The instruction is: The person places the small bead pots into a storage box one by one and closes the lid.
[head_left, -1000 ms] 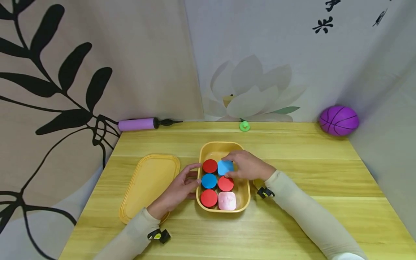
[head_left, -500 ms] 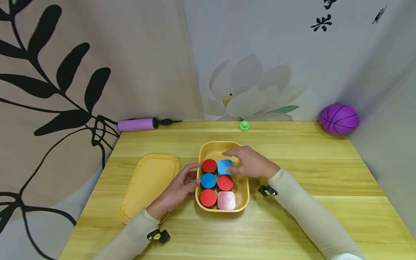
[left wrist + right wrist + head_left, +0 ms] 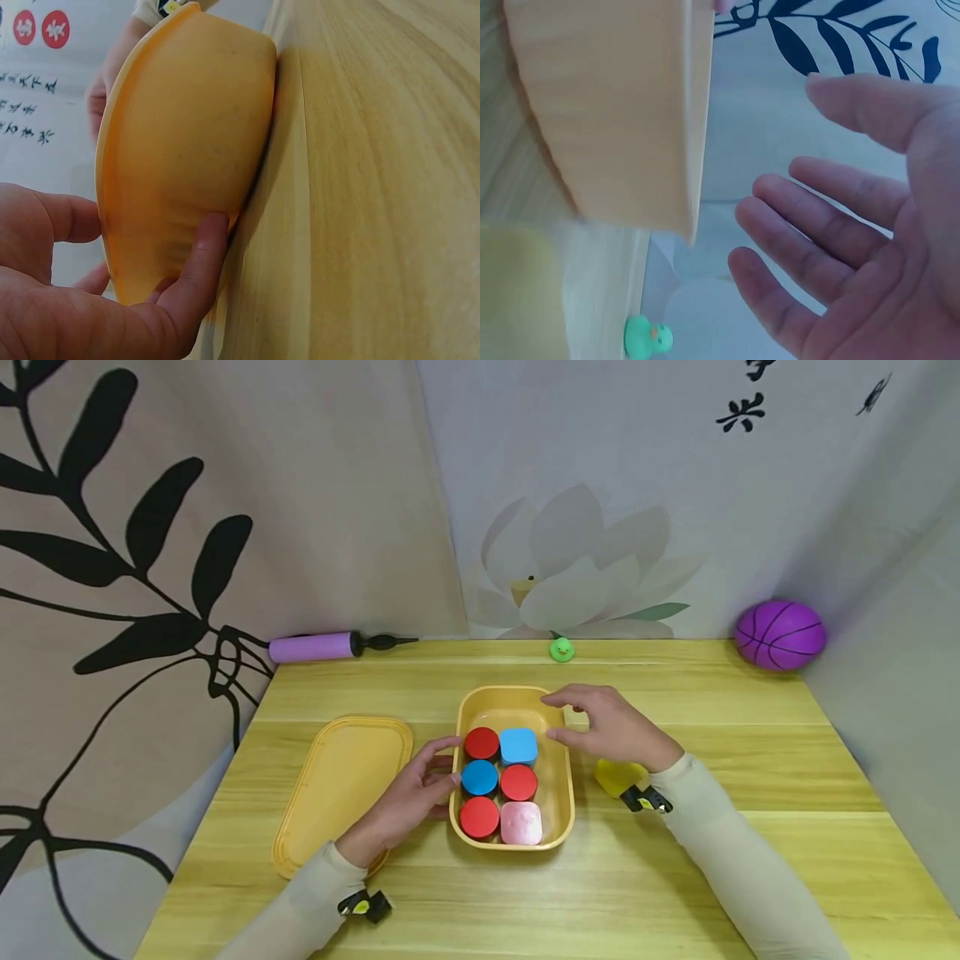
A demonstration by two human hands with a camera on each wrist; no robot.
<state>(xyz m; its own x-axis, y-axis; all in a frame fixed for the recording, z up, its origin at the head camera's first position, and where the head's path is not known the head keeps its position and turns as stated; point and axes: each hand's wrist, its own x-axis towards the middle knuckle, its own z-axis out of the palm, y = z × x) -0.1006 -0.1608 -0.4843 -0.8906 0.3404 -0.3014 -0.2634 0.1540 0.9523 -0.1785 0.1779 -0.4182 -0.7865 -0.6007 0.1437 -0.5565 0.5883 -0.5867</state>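
In the head view a yellow rectangular box (image 3: 562,814) holds two columns of pieces. Red round pieces (image 3: 480,817) and a blue round piece (image 3: 479,777) have dark sides. A light-blue rounded-square piece (image 3: 518,746) and a pink rounded-square piece (image 3: 521,822) fill the ends of the right column. My left hand (image 3: 405,797) rests against the box's left side; in the left wrist view its fingers touch the outer wall (image 3: 180,135) and rim. Above the right rim, my right hand (image 3: 611,722) has its fingers spread, holding nothing; the right wrist view shows its bare palm (image 3: 855,240).
A yellow lid (image 3: 352,777) lies left of the box, partly behind my left hand. A yellow object (image 3: 618,777) sits under my right wrist. Along the back are a purple hand pump (image 3: 315,647), a green toy duck (image 3: 562,649) and a purple ball (image 3: 780,636).
My right hand has let go of the light-blue piece and moved right, out over the box's right rim. The left hand stays at the box's left side.
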